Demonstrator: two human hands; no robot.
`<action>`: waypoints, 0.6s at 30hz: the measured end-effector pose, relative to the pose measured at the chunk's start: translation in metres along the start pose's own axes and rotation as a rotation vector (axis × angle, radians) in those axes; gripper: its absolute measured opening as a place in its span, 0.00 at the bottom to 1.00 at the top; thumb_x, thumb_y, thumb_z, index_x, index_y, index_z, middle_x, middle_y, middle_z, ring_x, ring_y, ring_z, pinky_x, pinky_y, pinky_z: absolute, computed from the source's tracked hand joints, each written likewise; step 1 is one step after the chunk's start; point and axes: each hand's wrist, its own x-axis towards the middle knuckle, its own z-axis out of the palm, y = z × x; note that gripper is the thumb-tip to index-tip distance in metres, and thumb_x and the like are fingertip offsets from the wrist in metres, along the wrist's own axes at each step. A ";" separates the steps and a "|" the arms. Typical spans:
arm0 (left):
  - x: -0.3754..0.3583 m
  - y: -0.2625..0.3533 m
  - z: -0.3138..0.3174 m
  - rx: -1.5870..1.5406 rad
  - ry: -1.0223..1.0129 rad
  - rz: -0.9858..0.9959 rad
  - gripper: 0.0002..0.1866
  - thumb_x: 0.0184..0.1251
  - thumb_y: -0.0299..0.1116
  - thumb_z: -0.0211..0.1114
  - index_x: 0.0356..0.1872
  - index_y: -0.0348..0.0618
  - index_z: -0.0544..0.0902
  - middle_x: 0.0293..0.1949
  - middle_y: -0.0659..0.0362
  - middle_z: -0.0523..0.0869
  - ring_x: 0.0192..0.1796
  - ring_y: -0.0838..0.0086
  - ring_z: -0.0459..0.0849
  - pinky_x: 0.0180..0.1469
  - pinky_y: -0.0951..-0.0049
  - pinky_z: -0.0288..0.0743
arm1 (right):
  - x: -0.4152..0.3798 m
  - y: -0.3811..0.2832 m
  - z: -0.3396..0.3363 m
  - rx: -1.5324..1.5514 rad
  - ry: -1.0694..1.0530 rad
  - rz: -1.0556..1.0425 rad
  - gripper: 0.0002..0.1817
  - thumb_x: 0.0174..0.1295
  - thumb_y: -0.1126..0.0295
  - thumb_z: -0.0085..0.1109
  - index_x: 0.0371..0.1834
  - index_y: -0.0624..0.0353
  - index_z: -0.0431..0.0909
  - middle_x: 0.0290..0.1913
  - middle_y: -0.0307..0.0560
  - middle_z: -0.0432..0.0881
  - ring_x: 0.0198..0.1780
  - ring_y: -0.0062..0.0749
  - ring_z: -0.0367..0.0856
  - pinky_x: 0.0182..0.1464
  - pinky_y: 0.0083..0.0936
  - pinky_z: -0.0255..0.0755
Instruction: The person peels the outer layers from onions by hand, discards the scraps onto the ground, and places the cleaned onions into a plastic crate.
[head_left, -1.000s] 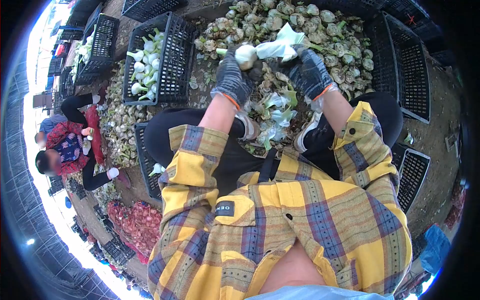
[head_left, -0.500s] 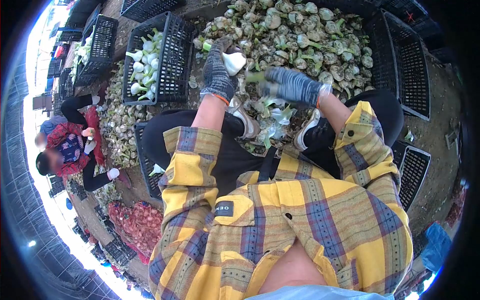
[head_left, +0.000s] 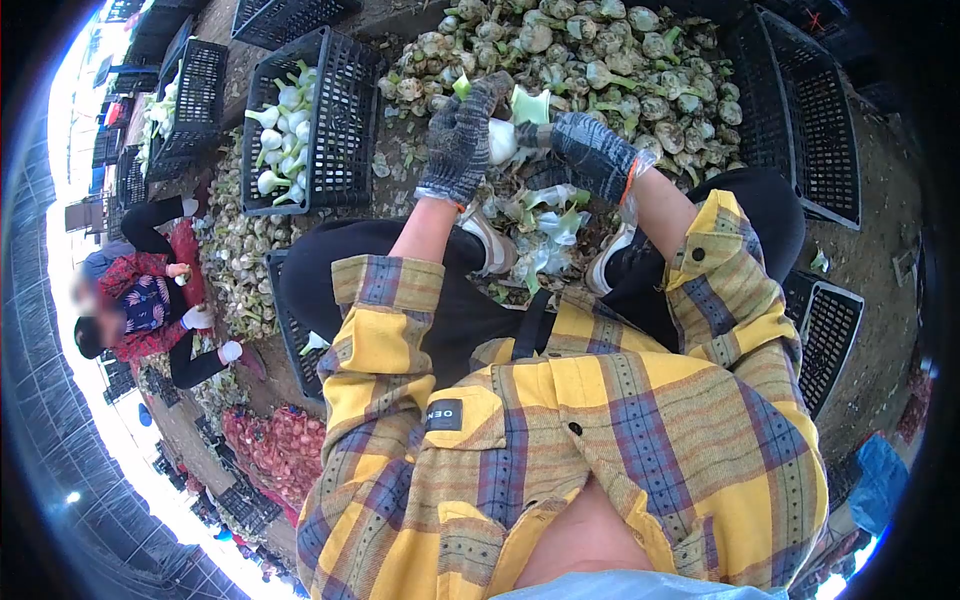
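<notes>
My left hand, in a grey knit glove, is closed around a white garlic bulb, with a cut green stem end poking out above the fingers. My gloved right hand meets the bulb from the right, its fingers pinched together at the bulb's side. A pale green strip of husk stands up from those fingertips and seems to be gripped there. Below both hands, peeled husks lie on the ground between my shoes.
Unpeeled garlic is heaped in front of me. A black crate with peeled bulbs stands at left, and another crate at right. Further left sits a co-worker beside more garlic. Red net sacks lie behind that pile.
My right hand has moved in against the bulb, and a pale green husk strip now stands at its fingers. The left hand has shifted slightly right and down with the garlic.
</notes>
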 end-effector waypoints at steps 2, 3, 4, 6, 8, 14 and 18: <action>0.000 0.000 0.001 -0.054 0.000 -0.031 0.15 0.60 0.33 0.49 0.47 0.45 0.78 0.43 0.54 0.81 0.44 0.67 0.79 0.48 0.71 0.70 | 0.004 0.009 -0.007 -0.032 0.002 -0.059 0.18 0.53 0.63 0.60 0.43 0.64 0.74 0.36 0.47 0.78 0.34 0.31 0.80 0.34 0.27 0.78; 0.000 -0.002 0.001 -0.028 0.024 0.038 0.16 0.61 0.34 0.49 0.48 0.44 0.77 0.43 0.52 0.81 0.45 0.66 0.79 0.49 0.71 0.70 | 0.005 0.010 -0.007 -0.065 0.002 -0.117 0.18 0.53 0.63 0.60 0.43 0.64 0.74 0.36 0.47 0.78 0.34 0.31 0.80 0.34 0.26 0.78; -0.001 -0.005 0.001 -0.001 0.047 0.107 0.16 0.61 0.35 0.50 0.48 0.44 0.77 0.42 0.51 0.81 0.45 0.66 0.79 0.49 0.71 0.69 | 0.007 0.009 -0.004 -0.065 0.001 -0.119 0.18 0.53 0.63 0.60 0.43 0.64 0.74 0.36 0.47 0.78 0.34 0.31 0.80 0.34 0.26 0.78; -0.002 -0.010 -0.001 0.204 0.038 0.197 0.16 0.60 0.31 0.49 0.49 0.42 0.76 0.44 0.51 0.80 0.45 0.65 0.79 0.50 0.69 0.69 | 0.011 0.009 0.004 0.409 0.057 0.124 0.18 0.54 0.64 0.59 0.44 0.64 0.73 0.36 0.46 0.78 0.34 0.31 0.80 0.35 0.27 0.78; -0.004 -0.016 -0.001 0.410 0.027 0.286 0.17 0.59 0.27 0.48 0.49 0.40 0.75 0.45 0.50 0.79 0.46 0.64 0.78 0.51 0.67 0.68 | 0.009 0.020 0.000 0.061 0.032 -0.208 0.18 0.54 0.64 0.59 0.45 0.64 0.73 0.36 0.46 0.78 0.34 0.31 0.80 0.35 0.27 0.78; -0.008 -0.001 0.008 0.039 0.160 -0.406 0.29 0.61 0.57 0.51 0.44 0.36 0.77 0.36 0.51 0.81 0.38 0.68 0.79 0.43 0.69 0.69 | -0.003 -0.010 0.013 -0.170 0.233 0.017 0.16 0.54 0.70 0.57 0.44 0.67 0.72 0.35 0.47 0.79 0.34 0.28 0.80 0.35 0.23 0.77; -0.002 -0.011 0.005 -0.192 0.215 -0.572 0.26 0.61 0.55 0.51 0.44 0.41 0.78 0.36 0.57 0.80 0.36 0.75 0.78 0.37 0.76 0.71 | 0.023 0.015 -0.011 -0.241 0.477 0.019 0.20 0.51 0.63 0.60 0.42 0.68 0.73 0.34 0.53 0.80 0.34 0.34 0.81 0.37 0.26 0.75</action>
